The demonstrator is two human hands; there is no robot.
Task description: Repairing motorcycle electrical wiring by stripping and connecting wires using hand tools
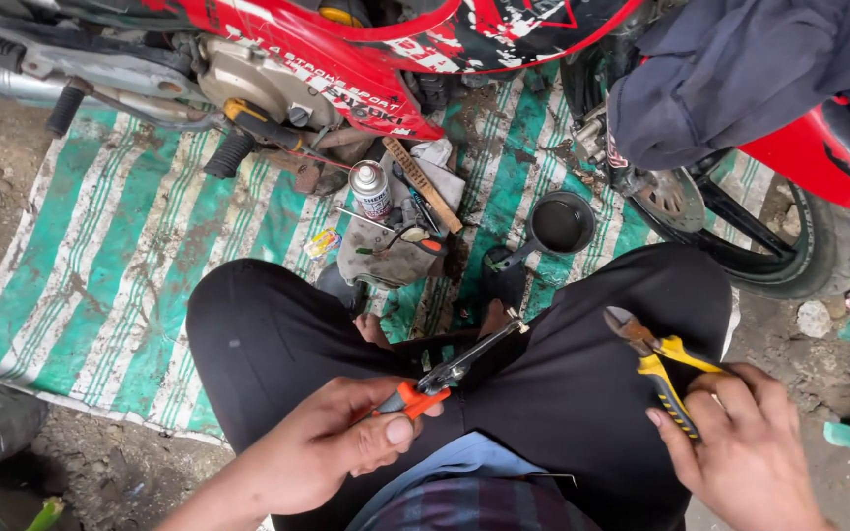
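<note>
The left hand (332,442) pinches long orange-handled pliers (450,374) above the lap; these seem to grip a tiny metal bit (516,320), which could slip and get lost. The right hand's (750,452) fingers wrap yellow-and-black pliers (663,369), whose tips could poke the leg.

A person seen from above wears black trousers (563,383) that cover both legs, the fabric plain and slightly dusty. A light blue shirt hem (455,462) lies over a dark plaid cloth (474,506) at the waist. Both forearms and both hands are bare, without sleeves, gloves or jewellery.
</note>
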